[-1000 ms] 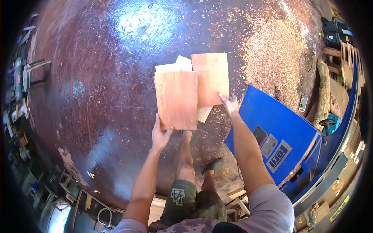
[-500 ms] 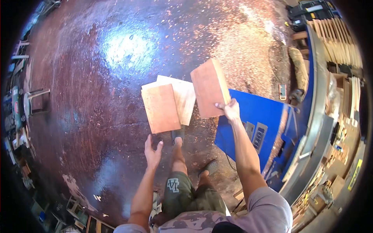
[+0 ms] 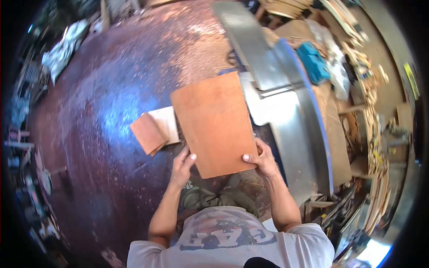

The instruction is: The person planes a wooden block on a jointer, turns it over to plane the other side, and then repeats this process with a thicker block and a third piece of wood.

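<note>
A reddish-brown wooden board [image 3: 214, 127] is held up in front of my body, its broad face toward me. My right hand [image 3: 264, 160] grips the lower right edge, thumb on the face and fingers behind. At the lower left edge, my left hand [image 3: 182, 167] is closed on the board too, thumb at the border; its fingers are partly hidden behind. Lower down and to the left lie more boards: a reddish one [image 3: 147, 133] on top and a pale one [image 3: 166, 123] beneath.
To the right stands a machine with a shiny metal table [image 3: 286, 129] and a blue-edged rail. A teal case [image 3: 313, 62] and wood offcuts lie beyond it. Sawdust [image 3: 201, 49] covers part of the dark floor [image 3: 89, 178]. A stool [image 3: 47, 176] stands at the left.
My view has risen and turned right toward the machine table. The board has come closer to my body, and my left hand, free before, now holds it along with the right.
</note>
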A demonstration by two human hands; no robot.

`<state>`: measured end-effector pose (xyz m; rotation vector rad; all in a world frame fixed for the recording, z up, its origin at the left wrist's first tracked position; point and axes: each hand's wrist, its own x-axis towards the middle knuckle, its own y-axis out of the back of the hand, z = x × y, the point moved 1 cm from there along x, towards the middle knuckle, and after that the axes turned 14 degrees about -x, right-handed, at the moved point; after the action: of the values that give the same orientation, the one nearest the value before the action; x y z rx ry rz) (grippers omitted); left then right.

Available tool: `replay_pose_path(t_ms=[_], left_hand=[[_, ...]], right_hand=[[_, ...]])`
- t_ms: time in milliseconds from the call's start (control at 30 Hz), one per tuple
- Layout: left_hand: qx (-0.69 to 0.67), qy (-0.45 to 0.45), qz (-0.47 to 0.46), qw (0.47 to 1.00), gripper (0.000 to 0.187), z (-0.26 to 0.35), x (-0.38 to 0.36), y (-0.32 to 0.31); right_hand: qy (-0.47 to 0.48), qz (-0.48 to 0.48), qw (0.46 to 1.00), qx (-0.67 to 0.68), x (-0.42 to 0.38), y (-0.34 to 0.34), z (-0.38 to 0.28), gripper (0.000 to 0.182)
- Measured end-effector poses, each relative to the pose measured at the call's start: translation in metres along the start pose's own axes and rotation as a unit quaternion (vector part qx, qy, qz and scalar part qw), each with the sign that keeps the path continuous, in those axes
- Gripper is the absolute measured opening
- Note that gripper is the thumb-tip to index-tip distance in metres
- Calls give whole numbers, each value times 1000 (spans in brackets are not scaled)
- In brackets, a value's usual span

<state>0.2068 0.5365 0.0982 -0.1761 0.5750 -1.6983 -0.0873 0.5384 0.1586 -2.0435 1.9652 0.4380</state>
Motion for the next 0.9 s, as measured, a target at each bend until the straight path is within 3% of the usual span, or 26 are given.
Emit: replay_pose_path(t_ms=[67, 133, 167, 267, 333, 367, 400, 433, 533, 600, 667, 900], left_hand=[[34, 23, -33, 999, 75, -20, -13, -62], [55, 49, -33, 997, 82, -43, -26, -118], [56, 44, -48, 996, 82, -53, -31, -141], [52, 26, -65, 996, 83, -77, -53, -195], [66, 20, -75, 995, 83, -92, -60, -218], [74, 20, -77, 994, 82, -98, -63, -227], [86, 23, -71, 993, 82, -100, -66, -241], [86, 26, -86, 992, 81, -107, -66, -250], [83, 58, -125, 987, 83, -134, -62, -271], [150, 51, -137, 978, 86, -153, -50, -276], [193, 66, -157, 966, 91, -160, -40, -284], [108, 102, -207, 967, 96, -187, -4, -314]], right_hand=[[53, 96, 984, -142, -62, 58, -26, 73], [96, 219, 891, -386, -124, 106, -58, 71], [139, 264, 819, -490, -145, 132, -63, 71], [228, 332, 695, -596, -184, 196, -46, 66], [233, 372, 625, -646, -183, 221, -2, 64], [234, 388, 590, -668, -182, 227, 20, 63], [248, 361, 605, -665, -179, 213, 32, 57], [277, 351, 552, -704, -173, 196, 50, 55], [177, 326, 623, -689, -153, 172, 103, 54], [127, 330, 671, -652, -142, 171, 122, 56], [149, 345, 669, -641, -133, 186, 124, 58], [174, 384, 681, -599, -113, 203, 125, 56]])
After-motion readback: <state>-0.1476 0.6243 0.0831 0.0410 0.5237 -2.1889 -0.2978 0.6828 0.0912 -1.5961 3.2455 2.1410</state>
